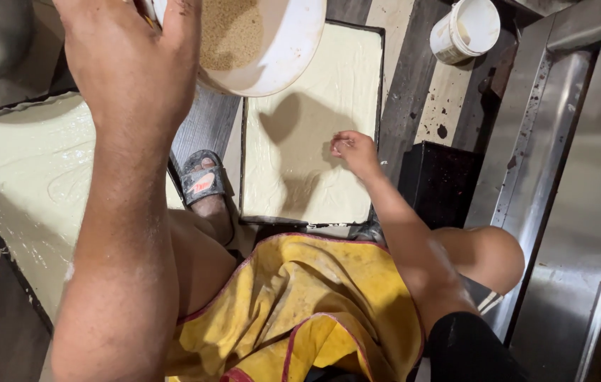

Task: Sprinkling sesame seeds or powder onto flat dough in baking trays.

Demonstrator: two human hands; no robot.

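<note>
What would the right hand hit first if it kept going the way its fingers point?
Probably the cream-coloured batter in the tray. The right hand hovers over it, fingers pinched and pointing left and down; how high it hangs is unclear.

Down at floor level, and the floor point(413, 78) runs in dark and pale stripes, speckled with dark spots. Along the right stands a stainless steel cabinet point(583, 177), its surface dull and smeared, catching soft indoor light. A small black box point(438, 180) sits against its base, and a white tub point(464, 28) lies tipped on the floor further off.
</note>
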